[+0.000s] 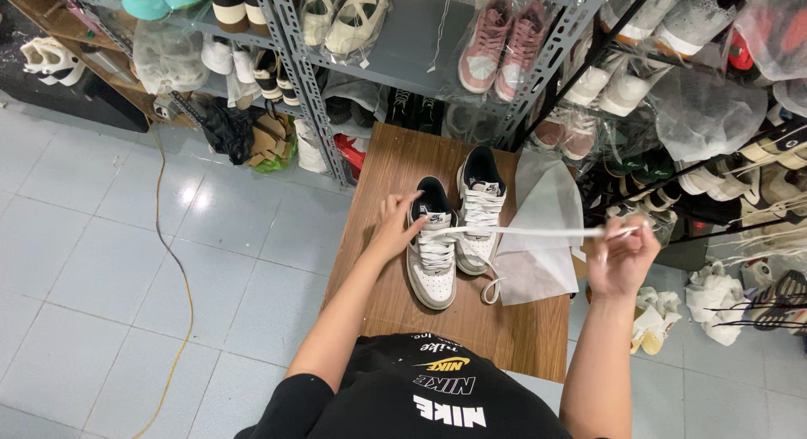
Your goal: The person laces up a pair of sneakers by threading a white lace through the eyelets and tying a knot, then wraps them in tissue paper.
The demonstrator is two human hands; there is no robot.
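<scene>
Two grey and white sneakers with black collars stand side by side on a small wooden table. My left hand rests on the top of the nearer sneaker, fingers on its tongue and upper eyelets. My right hand is out past the table's right edge, closed on the end of a white shoelace. The lace runs taut from the nearer sneaker across the far sneaker to that hand. Another loose lace end curls on the table by the sneakers' toes.
A white cloth bag lies on the table's right side. Metal shelving full of bagged shoes stands behind the table and along the right. A yellow cable trails over the tiled floor at left. Shoes lie on the floor at right.
</scene>
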